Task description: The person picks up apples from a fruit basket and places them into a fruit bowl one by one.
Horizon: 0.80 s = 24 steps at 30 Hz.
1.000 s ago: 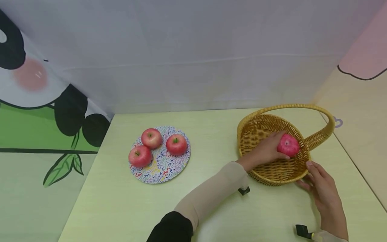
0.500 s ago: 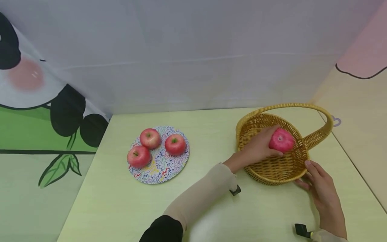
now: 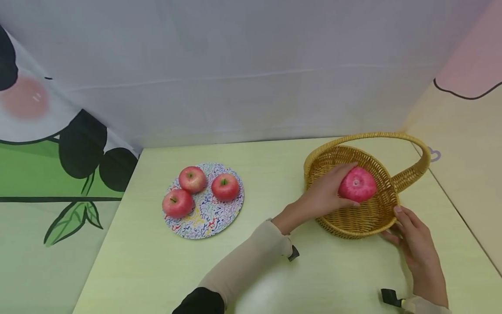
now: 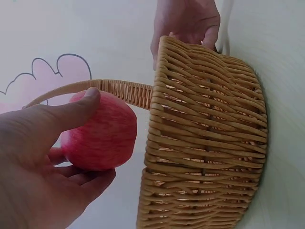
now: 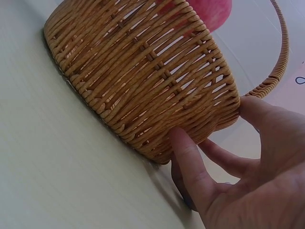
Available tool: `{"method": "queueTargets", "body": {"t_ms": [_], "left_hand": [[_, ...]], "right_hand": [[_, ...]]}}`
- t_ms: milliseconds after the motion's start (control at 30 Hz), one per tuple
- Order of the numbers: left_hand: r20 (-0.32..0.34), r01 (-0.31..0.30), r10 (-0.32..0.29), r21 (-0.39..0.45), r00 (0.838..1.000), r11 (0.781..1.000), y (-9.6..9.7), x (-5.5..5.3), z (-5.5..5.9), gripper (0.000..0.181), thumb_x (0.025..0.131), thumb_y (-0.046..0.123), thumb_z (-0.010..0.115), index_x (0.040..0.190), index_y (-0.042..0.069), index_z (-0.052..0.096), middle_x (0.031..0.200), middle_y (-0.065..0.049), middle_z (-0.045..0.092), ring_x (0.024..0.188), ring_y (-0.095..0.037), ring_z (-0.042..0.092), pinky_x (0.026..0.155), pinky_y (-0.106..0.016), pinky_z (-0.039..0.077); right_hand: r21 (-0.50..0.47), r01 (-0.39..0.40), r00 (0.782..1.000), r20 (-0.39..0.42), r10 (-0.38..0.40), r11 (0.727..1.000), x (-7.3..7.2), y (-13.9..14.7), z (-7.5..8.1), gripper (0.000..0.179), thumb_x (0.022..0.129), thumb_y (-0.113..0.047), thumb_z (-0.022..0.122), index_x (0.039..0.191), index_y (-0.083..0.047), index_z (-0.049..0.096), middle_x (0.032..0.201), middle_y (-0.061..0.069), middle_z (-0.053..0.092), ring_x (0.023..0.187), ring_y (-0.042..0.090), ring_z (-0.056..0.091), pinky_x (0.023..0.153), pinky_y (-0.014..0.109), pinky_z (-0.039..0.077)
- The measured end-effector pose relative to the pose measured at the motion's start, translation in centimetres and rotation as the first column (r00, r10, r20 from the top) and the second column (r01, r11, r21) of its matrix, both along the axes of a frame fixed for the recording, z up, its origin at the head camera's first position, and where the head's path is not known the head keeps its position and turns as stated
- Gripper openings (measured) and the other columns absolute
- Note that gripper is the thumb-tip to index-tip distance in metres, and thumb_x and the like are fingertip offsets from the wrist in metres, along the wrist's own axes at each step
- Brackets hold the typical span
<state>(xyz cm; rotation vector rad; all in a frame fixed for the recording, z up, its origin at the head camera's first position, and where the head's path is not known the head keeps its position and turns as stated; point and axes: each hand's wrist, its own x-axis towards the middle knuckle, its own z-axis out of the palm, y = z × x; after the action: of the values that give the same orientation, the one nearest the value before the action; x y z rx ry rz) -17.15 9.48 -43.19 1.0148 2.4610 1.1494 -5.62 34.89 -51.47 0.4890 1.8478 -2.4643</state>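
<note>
My left hand [image 3: 325, 192] grips a red apple [image 3: 357, 185], thumb on one side and fingers round the other. In the left wrist view the apple [image 4: 102, 133] is above the rim level of a brown wicker basket [image 4: 205, 129]. From the head view, both the hand and the apple overlap the mouth of the basket [image 3: 361, 222]. My right hand [image 3: 417, 248] holds the basket at its near right edge. The right wrist view shows its thumb at the rim and other fingers against the woven wall [image 5: 143, 71]. Part of the basket's inside is hidden by the left hand.
A round plate [image 3: 219, 218] with a colourful squiggle pattern lies left on the pale table [image 3: 274, 174], bearing three red apples [image 3: 192, 179]. The basket's tall hooped handle [image 3: 412, 174] arches at the back right. A pale cloth wall [image 3: 251, 104] rises behind the table.
My left hand has moved left and slightly up with the apple, out from deeper in the basket. The right hand keeps its place at the basket's edge.
</note>
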Motion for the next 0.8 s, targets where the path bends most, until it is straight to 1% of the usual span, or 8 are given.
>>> {"method": "queueTargets", "body": {"t_ms": [67, 167, 267, 333, 500, 667, 733, 800], "left_hand": [[-0.022, 0.018, -0.018, 0.001, 1.0, 1.0, -0.5, 0.3, 0.3, 0.095, 0.087, 0.034, 0.086, 0.164, 0.026, 0.031, 0.163, 0.004, 0.043, 0.145, -0.013, 0.049, 0.11, -0.031, 0.051], [-0.03, 0.046, -0.046, 0.002, 0.998, 0.999, -1.4, 0.8, 0.6, 0.095, 0.086, 0.034, 0.086, 0.163, 0.028, 0.031, 0.161, 0.004, 0.044, 0.146, -0.012, 0.047, 0.11, -0.029, 0.051], [-0.017, 0.072, -0.072, 0.017, 0.997, 0.997, -2.4, 1.3, 0.9, 0.097, 0.086, 0.034, 0.087, 0.164, 0.029, 0.03, 0.163, 0.004, 0.042, 0.148, -0.013, 0.045, 0.11, -0.03, 0.051], [0.005, 0.085, -0.085, 0.036, 0.996, 0.996, -3.1, 1.7, 1.1, 0.097, 0.086, 0.033, 0.087, 0.164, 0.029, 0.029, 0.164, 0.005, 0.041, 0.15, -0.013, 0.044, 0.109, -0.03, 0.052], [0.054, 0.088, -0.091, 0.07, 0.994, 0.994, -5.1, 2.5, 1.5, 0.097, 0.086, 0.033, 0.087, 0.164, 0.033, 0.029, 0.165, 0.008, 0.039, 0.15, -0.013, 0.043, 0.107, -0.029, 0.053], [0.03, 0.106, -0.109, 0.072, 0.994, 0.992, -7.3, 3.0, 2.0, 0.097, 0.085, 0.03, 0.088, 0.164, 0.03, 0.032, 0.163, 0.007, 0.042, 0.147, -0.012, 0.047, 0.108, -0.033, 0.054], [0.037, 0.111, -0.114, 0.077, 0.993, 0.991, -8.1, 3.1, 2.0, 0.096, 0.085, 0.029, 0.089, 0.163, 0.03, 0.034, 0.162, 0.007, 0.043, 0.146, -0.012, 0.047, 0.109, -0.036, 0.054], [0.053, 0.114, -0.118, 0.083, 0.992, 0.99, -9.0, 3.1, 2.0, 0.096, 0.084, 0.029, 0.089, 0.163, 0.03, 0.035, 0.162, 0.008, 0.043, 0.148, -0.011, 0.045, 0.11, -0.036, 0.053]], "right_hand": [[0.004, 0.003, 1.0, 0.001, -0.003, 1.0, -0.1, 0.0, 0.0, 0.021, 0.11, -0.025, 0.053, 0.122, -0.027, 0.071, 0.112, -0.018, 0.071, 0.096, 0.002, 0.072, 0.073, 0.022, 0.063], [0.005, 0.004, 1.0, 0.007, -0.004, 1.0, -0.1, 0.1, 0.1, 0.021, 0.109, -0.025, 0.054, 0.122, -0.028, 0.071, 0.112, -0.019, 0.071, 0.095, 0.001, 0.071, 0.073, 0.022, 0.063], [-0.001, 0.008, 1.0, 0.011, -0.008, 1.0, 0.0, 0.2, 0.1, 0.02, 0.109, -0.026, 0.055, 0.121, -0.028, 0.071, 0.111, -0.019, 0.071, 0.094, 0.001, 0.071, 0.073, 0.022, 0.063], [-0.011, 0.01, 1.0, 0.008, -0.01, 1.0, 0.1, 0.2, 0.1, 0.02, 0.109, -0.025, 0.055, 0.12, -0.028, 0.071, 0.111, -0.019, 0.072, 0.094, 0.002, 0.072, 0.072, 0.023, 0.063], [-0.041, 0.0, 1.0, -0.019, -0.001, 0.999, 0.1, 0.2, -0.1, 0.021, 0.11, -0.022, 0.053, 0.119, -0.025, 0.072, 0.111, -0.015, 0.073, 0.095, 0.004, 0.073, 0.072, 0.026, 0.065], [-0.039, -0.011, 0.999, -0.035, 0.01, 0.999, 0.0, 0.1, -0.1, 0.021, 0.11, -0.021, 0.053, 0.121, -0.025, 0.071, 0.112, -0.015, 0.073, 0.097, 0.003, 0.074, 0.073, 0.027, 0.065], [-0.038, -0.013, 0.999, -0.037, 0.012, 0.999, 0.0, 0.1, -0.1, 0.021, 0.11, -0.021, 0.053, 0.121, -0.025, 0.07, 0.112, -0.015, 0.073, 0.097, 0.003, 0.074, 0.073, 0.027, 0.065], [-0.038, -0.013, 0.999, -0.038, 0.012, 0.999, 0.0, 0.1, -0.1, 0.021, 0.11, -0.021, 0.053, 0.122, -0.025, 0.07, 0.112, -0.014, 0.073, 0.097, 0.003, 0.074, 0.073, 0.027, 0.065]]}}
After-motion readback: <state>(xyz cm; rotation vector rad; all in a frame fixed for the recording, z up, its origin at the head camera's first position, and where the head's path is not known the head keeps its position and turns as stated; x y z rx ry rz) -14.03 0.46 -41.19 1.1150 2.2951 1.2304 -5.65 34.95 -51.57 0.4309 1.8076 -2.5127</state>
